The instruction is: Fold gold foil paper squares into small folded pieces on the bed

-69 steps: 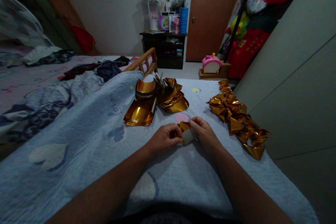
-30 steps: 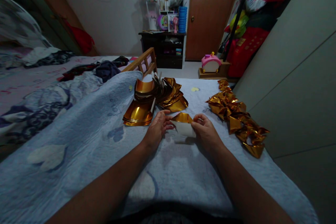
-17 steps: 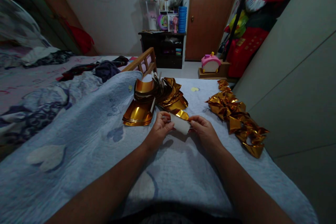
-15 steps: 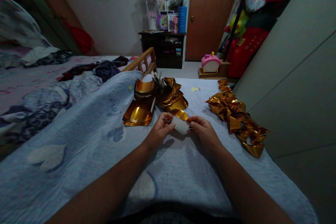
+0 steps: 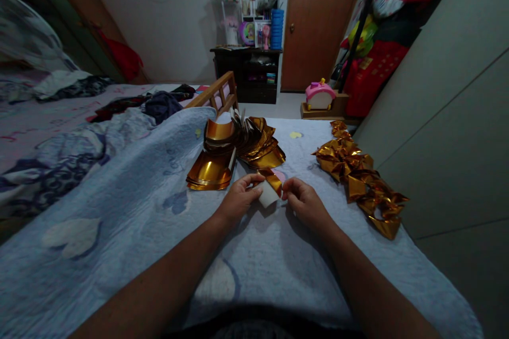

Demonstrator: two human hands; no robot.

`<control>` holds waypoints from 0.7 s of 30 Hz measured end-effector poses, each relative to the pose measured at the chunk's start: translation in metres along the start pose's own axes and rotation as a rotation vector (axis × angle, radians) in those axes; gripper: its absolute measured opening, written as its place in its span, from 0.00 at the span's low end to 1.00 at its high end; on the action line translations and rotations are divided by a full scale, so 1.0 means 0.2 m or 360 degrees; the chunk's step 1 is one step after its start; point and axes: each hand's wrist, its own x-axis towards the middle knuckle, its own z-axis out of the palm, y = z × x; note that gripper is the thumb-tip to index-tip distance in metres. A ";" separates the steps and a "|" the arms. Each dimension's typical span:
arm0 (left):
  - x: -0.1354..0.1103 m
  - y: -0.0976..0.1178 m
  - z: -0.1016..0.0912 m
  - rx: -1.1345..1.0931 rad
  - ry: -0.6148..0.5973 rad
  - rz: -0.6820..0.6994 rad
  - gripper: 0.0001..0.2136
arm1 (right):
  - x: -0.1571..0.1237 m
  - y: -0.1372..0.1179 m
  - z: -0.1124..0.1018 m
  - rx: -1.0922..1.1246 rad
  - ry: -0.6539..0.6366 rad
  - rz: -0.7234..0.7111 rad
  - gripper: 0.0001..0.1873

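My left hand [image 5: 241, 194] pinches a partly folded sheet of gold foil paper [image 5: 270, 195], its pale underside facing me and a shiny gold strip along the far edge. At the sheet's right edge, my right hand [image 5: 301, 197] has its thumb and fingertips closed on the gold corner. Just beyond my left hand lies a stack of flat gold foil sheets [image 5: 212, 169], with more fanned, curled sheets [image 5: 262, 143] beside it. Folded gold foil pieces [image 5: 344, 164] form a heap to the right of my right hand.
A pale blue quilt [image 5: 254, 265] with heart shapes covers the surface under my hands. On the left is a bed with rumpled clothes [image 5: 159, 108] and a wooden rail [image 5: 212, 90]. A white panel [image 5: 449, 132] rises at the right. Farther back stands a dark cabinet [image 5: 246, 77].
My right hand has shifted slightly right along the paper's edge. The sheet has turned in my left hand, and more of its gold side shows.
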 end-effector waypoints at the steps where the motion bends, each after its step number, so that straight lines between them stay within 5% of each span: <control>1: 0.00 0.00 0.00 0.0014 0.0002 -0.0007 0.18 | 0.00 0.01 0.00 -0.0146 0.0030 -0.0058 0.09; 5: 0.00 0.01 0.01 0.0087 0.0002 -0.0011 0.16 | 0.00 0.03 -0.01 -0.0516 0.0049 -0.0280 0.13; 11: 0.00 -0.01 0.00 0.0369 -0.0140 0.0047 0.15 | -0.01 0.05 0.01 -0.0611 -0.0151 -0.0444 0.13; 17: -0.01 -0.02 -0.02 0.0955 -0.0225 0.0491 0.12 | -0.01 0.07 0.03 -0.0725 -0.0332 -0.0490 0.13; 21: -0.01 -0.02 -0.03 0.1068 -0.0255 0.0592 0.13 | -0.01 0.07 0.04 -0.0753 -0.0348 -0.0505 0.12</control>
